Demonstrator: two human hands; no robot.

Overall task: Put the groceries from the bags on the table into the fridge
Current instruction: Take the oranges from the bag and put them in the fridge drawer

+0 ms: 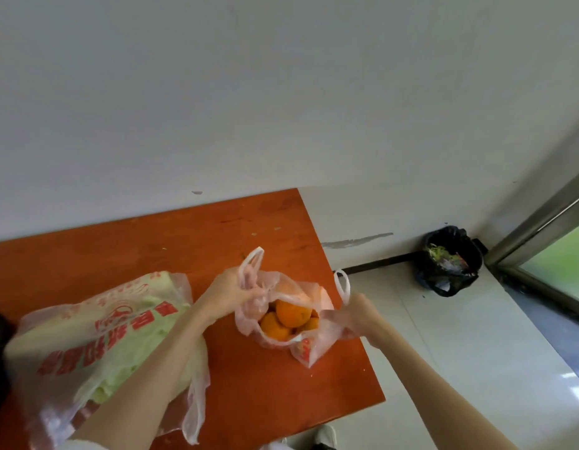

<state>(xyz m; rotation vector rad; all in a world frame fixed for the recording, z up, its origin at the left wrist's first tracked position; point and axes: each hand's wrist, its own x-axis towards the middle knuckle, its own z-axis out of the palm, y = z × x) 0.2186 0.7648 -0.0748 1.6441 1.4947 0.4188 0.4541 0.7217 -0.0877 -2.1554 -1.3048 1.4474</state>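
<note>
The orange-brown surface (pixel 152 241) stands against a white wall (pixel 281 92). Two thin plastic bags lie on it.

Small bag (pixel 309 347): translucent, with red print, positioned near the right edge of the surface. Its mouth is pulled open. Several oranges (pixel 293 313) are visible inside, stacked against one another.

Left hand (pixel 231 290): the grip is pinched on the left side of the small bag's rim, just below the left handle loop (pixel 253 259), which stands upright above the fingers.

Right hand (pixel 359 315): the grip is curled round the right side of the same rim, below the right handle loop (pixel 342 284). The two hands hold the rim apart, one on each side of the oranges.

Large bag (pixel 87 345): translucent with red lettering, lying on its side on the left part of the surface, partly under the left forearm. It contains a pale green cabbage (pixel 126 368).

Floor (pixel 460 352): light tiles to the right of the surface. A bin (pixel 448 261) lined with a black bag stands in the corner, well apart from the surface, beside a metal door frame (pixel 541 219). The toe of a white shoe (pixel 325 436) shows at the bottom edge
</note>
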